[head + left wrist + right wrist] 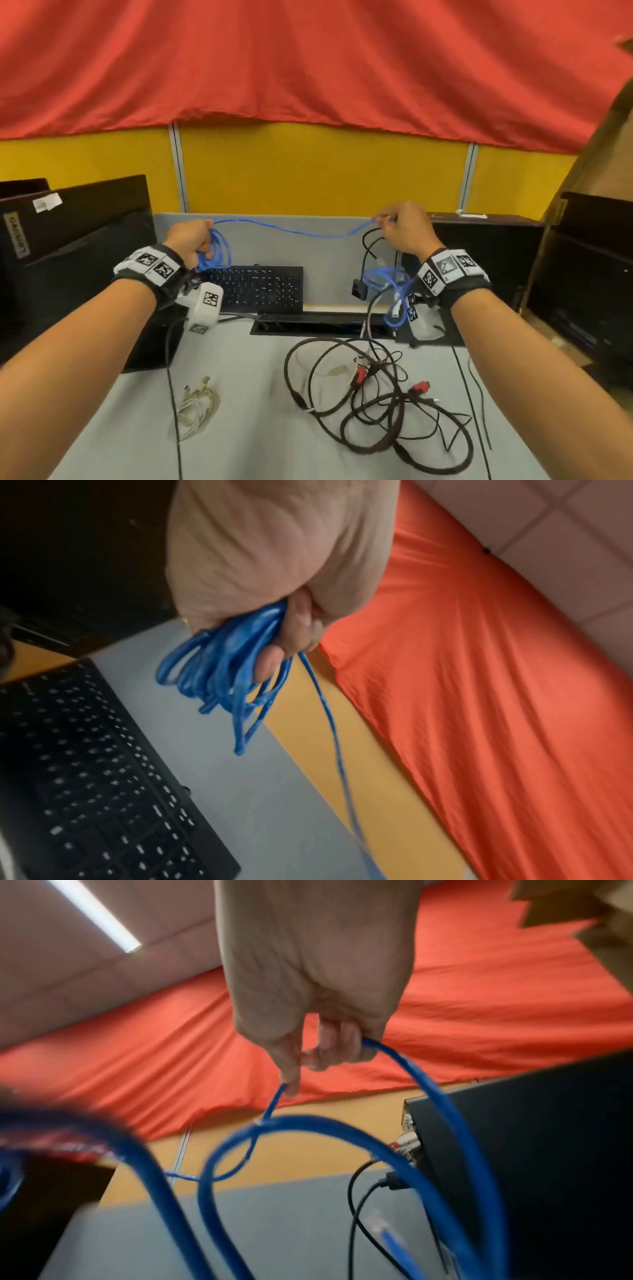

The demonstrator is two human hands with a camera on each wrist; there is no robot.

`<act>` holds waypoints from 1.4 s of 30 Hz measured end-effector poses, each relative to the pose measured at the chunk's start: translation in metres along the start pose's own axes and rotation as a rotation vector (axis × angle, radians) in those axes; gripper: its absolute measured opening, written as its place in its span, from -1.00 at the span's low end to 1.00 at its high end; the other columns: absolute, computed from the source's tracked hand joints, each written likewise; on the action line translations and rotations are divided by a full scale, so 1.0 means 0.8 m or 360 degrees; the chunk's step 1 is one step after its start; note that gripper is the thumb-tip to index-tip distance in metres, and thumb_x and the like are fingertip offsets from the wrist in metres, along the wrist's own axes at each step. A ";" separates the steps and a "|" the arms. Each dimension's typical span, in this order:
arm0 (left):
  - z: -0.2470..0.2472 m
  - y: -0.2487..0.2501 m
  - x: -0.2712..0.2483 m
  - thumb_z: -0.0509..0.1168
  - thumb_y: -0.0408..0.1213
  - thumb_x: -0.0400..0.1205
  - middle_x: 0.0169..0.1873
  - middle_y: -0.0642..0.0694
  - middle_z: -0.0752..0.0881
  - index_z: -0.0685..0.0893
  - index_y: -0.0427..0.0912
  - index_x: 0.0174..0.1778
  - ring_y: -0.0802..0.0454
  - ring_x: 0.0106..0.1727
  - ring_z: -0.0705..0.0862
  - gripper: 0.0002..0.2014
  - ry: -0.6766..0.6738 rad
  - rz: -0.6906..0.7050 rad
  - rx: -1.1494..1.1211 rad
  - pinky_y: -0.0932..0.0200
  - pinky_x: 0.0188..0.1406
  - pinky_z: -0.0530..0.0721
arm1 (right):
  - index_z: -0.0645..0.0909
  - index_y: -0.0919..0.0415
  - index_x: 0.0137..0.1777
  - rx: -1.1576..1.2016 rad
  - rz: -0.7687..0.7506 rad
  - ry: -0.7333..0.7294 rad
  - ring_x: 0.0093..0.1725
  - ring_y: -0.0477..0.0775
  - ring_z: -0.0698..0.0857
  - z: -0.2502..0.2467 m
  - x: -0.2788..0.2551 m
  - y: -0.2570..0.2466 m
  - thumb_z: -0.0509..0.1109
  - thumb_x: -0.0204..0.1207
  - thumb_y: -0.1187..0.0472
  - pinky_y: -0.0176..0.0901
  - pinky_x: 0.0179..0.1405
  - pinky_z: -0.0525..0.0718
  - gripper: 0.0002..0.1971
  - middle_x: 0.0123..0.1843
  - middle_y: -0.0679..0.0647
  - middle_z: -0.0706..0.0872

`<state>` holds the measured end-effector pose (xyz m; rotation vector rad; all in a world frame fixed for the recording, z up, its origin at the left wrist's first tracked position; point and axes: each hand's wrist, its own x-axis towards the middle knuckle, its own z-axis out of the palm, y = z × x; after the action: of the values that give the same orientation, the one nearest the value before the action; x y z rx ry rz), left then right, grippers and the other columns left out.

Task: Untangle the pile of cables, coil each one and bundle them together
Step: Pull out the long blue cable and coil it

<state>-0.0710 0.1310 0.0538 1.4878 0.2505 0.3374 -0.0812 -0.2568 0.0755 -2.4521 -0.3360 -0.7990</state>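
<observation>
A: Where's the blue cable (291,229)?
B: Strung in the air between both hands. The left hand (190,240) has its grip curled tight around the coiled loops; the right hand (406,228) pinches the free length.
A: And the rest?
B: The dark cable tangle (376,397) lies on the surface (253,411) below the right grip, a coiled white cable (197,404) below the left.

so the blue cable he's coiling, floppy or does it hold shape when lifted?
Probably floppy: the blue cable sags between left hand and right hand. The loops gripped in the left hand droop unevenly, so they would likely spring apart if released. It looks light; a pinch carries it.
</observation>
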 end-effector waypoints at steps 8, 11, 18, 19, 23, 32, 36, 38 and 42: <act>0.078 0.020 -0.070 0.10 -0.20 0.85 -0.72 0.09 0.27 0.34 -0.07 -0.33 0.15 -0.74 0.24 -0.63 -0.0559 -0.0074 0.0046 0.27 -0.71 0.41 | 0.72 0.09 0.30 -0.0703 -0.0321 -0.0770 0.40 0.28 0.48 0.073 -0.034 -0.072 0.33 0.62 0.38 0.24 0.37 0.40 -0.67 0.26 0.18 0.58; 0.093 0.028 -0.086 0.12 -0.19 0.84 -0.71 0.08 0.28 0.36 -0.09 -0.34 0.14 -0.74 0.24 -0.62 -0.0632 -0.0132 0.0047 0.28 -0.69 0.43 | 0.32 0.21 0.68 -0.0404 -0.0321 -0.0616 0.64 0.34 0.28 0.082 -0.032 -0.098 0.26 0.64 0.41 0.26 0.56 0.27 -0.41 0.60 0.27 0.38; 0.100 0.063 -0.122 0.16 -0.23 0.81 -0.67 0.06 0.27 0.42 -0.11 -0.37 0.16 -0.75 0.21 -0.63 -0.0882 -0.0145 0.0188 0.29 -0.73 0.34 | 0.21 0.32 0.73 0.0204 -0.0159 0.0019 0.51 0.34 0.46 0.101 -0.041 -0.141 0.24 0.76 0.31 0.17 0.38 0.50 -0.43 0.53 0.33 0.48; 0.098 0.067 -0.127 0.16 -0.24 0.81 -0.66 0.06 0.27 0.42 -0.11 -0.37 0.16 -0.74 0.20 -0.63 -0.0901 -0.0148 0.0169 0.28 -0.73 0.33 | 0.29 0.32 0.69 0.0137 -0.0189 0.0075 0.42 0.34 0.50 0.105 -0.042 -0.140 0.21 0.78 0.31 0.15 0.30 0.51 -0.50 0.42 0.33 0.55; 0.082 0.080 -0.137 0.15 -0.19 0.82 -0.70 0.09 0.27 0.44 -0.12 -0.41 0.18 -0.75 0.19 -0.58 -0.0929 -0.0154 -0.0004 0.28 -0.74 0.29 | 0.61 0.31 0.05 0.0054 -0.0147 0.0012 0.18 0.39 0.58 0.123 -0.049 -0.129 0.14 0.81 0.25 0.08 -0.01 0.46 -0.77 0.03 0.35 0.62; 0.069 0.072 -0.103 0.07 -0.29 0.83 -0.66 0.04 0.28 0.38 -0.09 -0.33 0.15 -0.76 0.21 -0.65 -0.0417 -0.0035 -0.0204 0.29 -0.72 0.32 | 0.49 0.18 0.33 0.0088 -0.0133 -0.0570 0.04 0.46 0.65 0.187 -0.114 -0.127 0.12 0.78 0.26 0.06 -0.16 0.47 -0.79 0.09 0.34 0.69; 0.049 0.046 -0.086 0.04 -0.39 0.81 -0.65 -0.02 0.29 0.44 -0.11 -0.18 0.11 -0.75 0.25 -0.76 -0.0044 0.0104 -0.0168 0.16 -0.59 0.34 | 0.49 0.04 0.57 -0.0177 -0.0435 -0.0392 -0.13 0.22 0.50 0.188 -0.135 -0.114 0.14 0.80 0.24 0.02 -0.09 0.34 -0.62 -0.06 0.11 0.52; 0.047 0.025 -0.086 0.12 -0.31 0.81 -0.68 -0.04 0.34 0.45 -0.15 -0.25 0.06 -0.72 0.31 -0.72 -0.0074 0.0200 0.0117 0.10 -0.52 0.36 | 0.72 0.07 0.31 -0.0131 -0.0601 -0.0353 -0.11 0.08 0.39 0.179 -0.133 -0.110 0.21 0.78 0.17 -0.01 -0.03 0.20 -0.73 -0.14 0.01 0.45; 0.058 -0.014 -0.108 0.16 -0.11 0.82 -0.59 -0.13 0.64 0.57 -0.25 -0.34 0.00 -0.61 0.56 -0.57 -0.0523 0.0371 0.0856 0.16 -0.53 0.58 | 0.87 0.09 -0.03 0.0354 -0.0838 -0.0351 -0.10 0.00 0.42 0.153 -0.119 -0.113 0.50 0.62 0.05 -0.11 -0.11 0.20 -0.84 -0.26 -0.24 0.42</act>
<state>-0.1334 0.0556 0.0425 2.0825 -0.1096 0.2121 -0.1338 -0.1199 -0.0280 -2.2627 -1.1235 -0.6467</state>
